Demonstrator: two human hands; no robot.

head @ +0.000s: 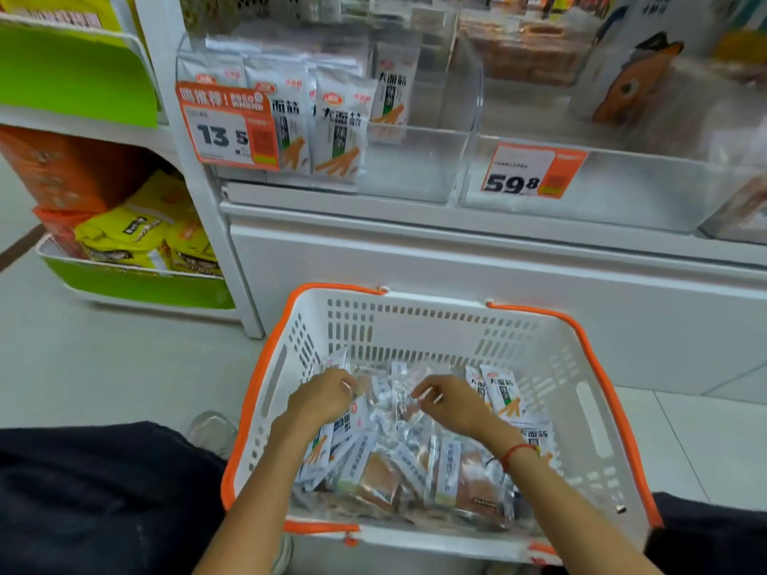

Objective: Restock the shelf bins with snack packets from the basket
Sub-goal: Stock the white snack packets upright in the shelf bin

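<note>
A white basket with an orange rim (415, 321) sits on the floor in front of me, holding several snack packets (398, 462). Both my hands are down inside it. My left hand (321, 398) has curled fingers gripping white packets at the basket's left side. My right hand (448, 402) pinches a clear packet near the middle. Above, a clear shelf bin (419, 168) holds several upright white packets (338, 126) on its left; its right part is bare. A second clear bin (622, 193) stands to the right.
Price tags reading 13.5 (226, 126) and 59.8 (533, 170) hang on the bin fronts. A green-and-white rack with yellow bags (137, 234) stands at left. A white cabinet front (456, 263) rises behind the basket. My dark-clothed knees flank the basket.
</note>
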